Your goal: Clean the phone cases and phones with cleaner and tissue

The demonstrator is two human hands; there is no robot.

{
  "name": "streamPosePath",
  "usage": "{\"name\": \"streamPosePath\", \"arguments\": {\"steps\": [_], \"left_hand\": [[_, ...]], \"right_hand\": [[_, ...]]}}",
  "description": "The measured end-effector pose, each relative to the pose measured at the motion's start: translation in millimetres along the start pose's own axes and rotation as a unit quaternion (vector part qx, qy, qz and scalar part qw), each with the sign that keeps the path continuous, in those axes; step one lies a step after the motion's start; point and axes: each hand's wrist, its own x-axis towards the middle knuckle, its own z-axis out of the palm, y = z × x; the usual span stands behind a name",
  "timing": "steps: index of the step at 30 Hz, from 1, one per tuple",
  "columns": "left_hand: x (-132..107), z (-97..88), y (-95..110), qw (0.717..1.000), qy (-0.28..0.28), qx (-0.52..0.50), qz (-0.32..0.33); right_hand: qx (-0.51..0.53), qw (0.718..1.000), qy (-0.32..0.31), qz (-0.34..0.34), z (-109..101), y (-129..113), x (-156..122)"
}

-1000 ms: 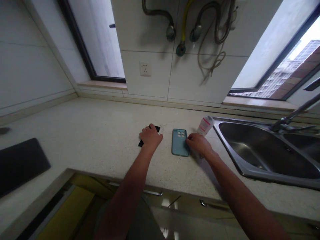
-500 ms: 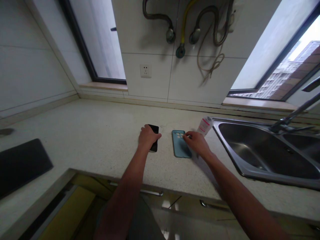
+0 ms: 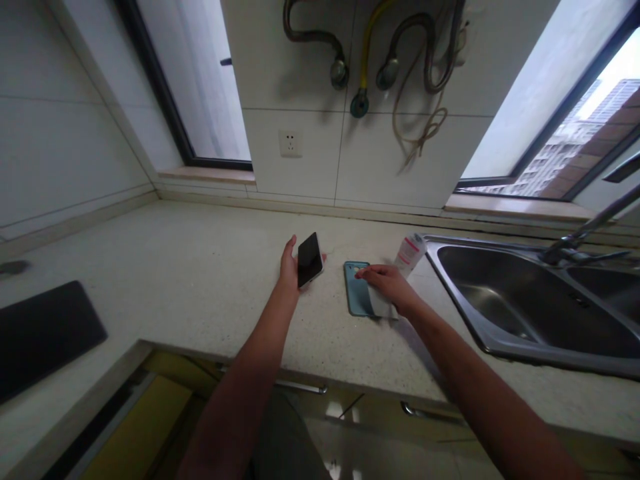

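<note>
Head view, so who's nearest? What's the left hand [image 3: 289, 273] doing?

It's grasping a black smartphone [image 3: 310, 260], fingers curled around its edge, and tilting it up off the speckled stone countertop [image 3: 150, 280] at about 12 o'clock.

And the right hand [image 3: 393, 287]?

Not clenched. It lies flattened, fingers extended, on a white cloth [image 3: 384, 307], which covers part of a teal phone case [image 3: 356, 287] lying on the counter at about 1 o'clock, just right of the smartphone.

What's close to that?

A white bottle with a pink label [image 3: 411, 255] stands just past the right fingertips. A steel sink [image 3: 453, 293] lies at 2 o'clock, with its faucet [image 3: 585, 233] beyond.

Further off?

A black mat [image 3: 47, 340] lies at 9 o'clock. At 12 o'clock, a wall socket [image 3: 291, 143] sits on the tiles below hanging hoses [image 3: 367, 53].
</note>
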Motion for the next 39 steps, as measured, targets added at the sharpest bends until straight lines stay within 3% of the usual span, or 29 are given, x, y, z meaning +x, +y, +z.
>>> {"name": "streamPosePath", "arguments": {"steps": [3,5,8,12,14,17,20,22,25,27,30,33,36,39], "left_hand": [[-10,8.3,-5,0.998,-0.026,-0.05,0.018],[-15,14.0,-10,0.997,-0.063,-0.049,-0.01],[-20,21.2,-19,0.992,-0.091,-0.017,-0.085],[-22,27.4,-28,0.984,-0.103,0.006,-0.142],[-22,28.9,-30,0.983,-0.11,0.009,-0.149],[-24,30.1,-30,0.987,-0.1,0.005,-0.128],[-25,31.2,-29,0.99,-0.077,0.003,-0.114],[-24,31.3,-30,0.99,-0.072,0.004,-0.117],[-22,29.4,-34,0.988,-0.089,0.008,-0.126],[-20,27.6,-37,0.985,-0.104,0.016,-0.137],[-19,27.1,-42,0.98,-0.125,0.022,-0.154],[-21,30.2,-49,0.975,-0.145,0.019,-0.168],[-24,33.5,-56,0.976,-0.131,0.024,-0.174],[-25,35.1,-60,0.976,-0.118,0.015,-0.183]], "right_hand": [[0.111,0.989,-0.053,0.083,0,-4,0],[0.199,0.965,-0.076,0.153,2,-5,2],[0.353,0.894,-0.127,0.244,9,-3,6],[0.543,0.779,-0.181,0.254,18,0,7],[0.577,0.752,-0.198,0.25,16,-1,7],[0.56,0.766,-0.229,0.216,6,-4,4],[0.533,0.807,-0.216,0.135,-3,-7,1],[0.496,0.855,-0.138,0.062,-5,-9,-1],[0.371,0.926,0.062,-0.044,0,-10,-4],[0.259,0.943,0.181,-0.104,4,-10,-7],[0.105,0.938,0.269,-0.189,9,-11,-14],[-0.022,0.931,0.234,-0.28,17,-10,-19],[-0.119,0.916,0.103,-0.37,30,-2,-18],[-0.199,0.891,-0.009,-0.409,43,7,-14]]}}
